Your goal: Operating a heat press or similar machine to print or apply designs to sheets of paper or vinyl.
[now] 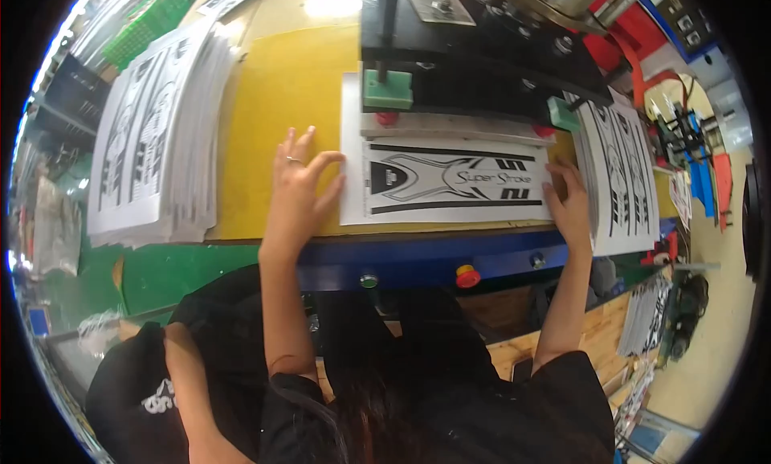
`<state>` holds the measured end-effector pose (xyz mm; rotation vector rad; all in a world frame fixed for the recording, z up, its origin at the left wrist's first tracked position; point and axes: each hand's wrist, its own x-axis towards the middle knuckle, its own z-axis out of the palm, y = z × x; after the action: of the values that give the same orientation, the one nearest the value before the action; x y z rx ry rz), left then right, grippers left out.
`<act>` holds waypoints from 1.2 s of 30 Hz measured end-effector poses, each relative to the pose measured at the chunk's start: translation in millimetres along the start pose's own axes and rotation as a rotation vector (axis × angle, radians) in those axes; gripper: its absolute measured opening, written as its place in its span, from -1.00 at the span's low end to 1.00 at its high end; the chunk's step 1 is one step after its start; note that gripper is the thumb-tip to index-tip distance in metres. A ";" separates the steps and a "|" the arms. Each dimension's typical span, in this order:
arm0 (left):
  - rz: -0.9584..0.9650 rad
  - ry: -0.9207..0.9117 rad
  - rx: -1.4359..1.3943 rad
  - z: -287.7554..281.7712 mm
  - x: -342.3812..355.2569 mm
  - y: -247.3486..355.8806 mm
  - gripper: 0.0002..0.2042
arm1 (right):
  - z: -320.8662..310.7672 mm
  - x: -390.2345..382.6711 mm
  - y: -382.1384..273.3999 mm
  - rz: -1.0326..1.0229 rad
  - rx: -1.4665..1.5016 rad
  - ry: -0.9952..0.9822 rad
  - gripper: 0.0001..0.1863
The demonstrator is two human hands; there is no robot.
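A white sheet (pixel 450 211) printed with black bands and a curved design lies flat on the yellow work surface, its far part under a black press head (pixel 482 86). My left hand (pixel 299 192), with a ring on one finger, is at the sheet's left edge. Its thumb and index finger are apart and reach to that edge, while the other fingers stretch forward. At the right edge, my right hand (pixel 569 208) has its index finger bent and its thumb apart from it, both touching the sheet's border. Neither hand is wrapped around anything.
Tall stacks of printed sheets stand at left (pixel 132 155) and right (pixel 626 171). Green blocks (pixel 387 89) hang from the press head. A blue front panel (pixel 418 259) carries a red-and-yellow button (pixel 467 276). Another person's arm (pixel 189 376) is at lower left.
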<state>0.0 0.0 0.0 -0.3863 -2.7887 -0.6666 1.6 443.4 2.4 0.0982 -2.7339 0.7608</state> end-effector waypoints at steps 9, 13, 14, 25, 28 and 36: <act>0.011 0.007 -0.030 8.9 5.9 -3.6 -0.64 | 4.1 5.3 -9.5 -0.070 0.063 0.079 -0.74; 0.008 0.019 -0.044 8.5 5.2 -1.8 -0.63 | 5.4 5.7 -4.9 -0.063 0.074 0.072 -0.66; 0.018 0.039 -0.045 7.3 4.4 -2.2 -0.63 | 6.1 6.5 -7.0 -0.052 0.053 0.080 -0.64; 0.047 0.056 -0.076 11.7 5.0 -9.1 -0.70 | 4.9 9.0 3.2 -0.077 0.070 0.021 -0.52; 0.053 0.064 -0.076 12.6 5.6 -10.0 -0.72 | 6.2 9.5 5.1 -0.083 0.028 0.019 -0.53; 0.039 0.078 -0.063 13.6 5.9 -10.0 -0.73 | 7.3 11.0 4.3 -0.083 -0.002 0.031 -0.54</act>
<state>-11.0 -1.0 -14.1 -0.4162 -2.6855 -0.7457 -11.5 443.5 -2.2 0.1968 -2.6830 0.7309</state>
